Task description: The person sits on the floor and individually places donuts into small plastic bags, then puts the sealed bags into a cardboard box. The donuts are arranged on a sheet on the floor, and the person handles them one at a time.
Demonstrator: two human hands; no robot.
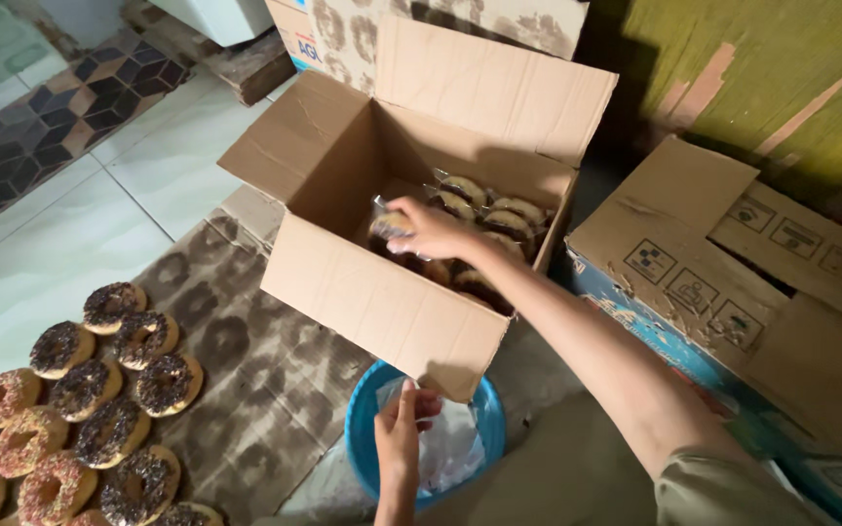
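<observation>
Nearest, the left hand (400,438) reaches into a blue basin (363,429) on the floor, its fingers pinching the edge of a clear plastic bag (445,453) that lies among others in the basin. Just beyond the basin and partly overhanging it stands an open cardboard box (382,302), flaps spread. The right hand (433,232) stretches forward over the box's near wall and is closed around a wrapped donut (392,226), held above the box's left inner part. So the donut lies ahead of and higher than the left hand, with the box wall between the two hands; the right hand is the one on it. Further in, more wrapped donuts (499,209) lie packed against the box's right and far sides. To the left, well apart from both hands, unwrapped donuts (90,390) with chocolate and coloured sprinkles rest on flattened cardboard (246,370) over the tiled floor (51,253). On the right sits a second carton (733,292), its flaps partly folded shut.
</observation>
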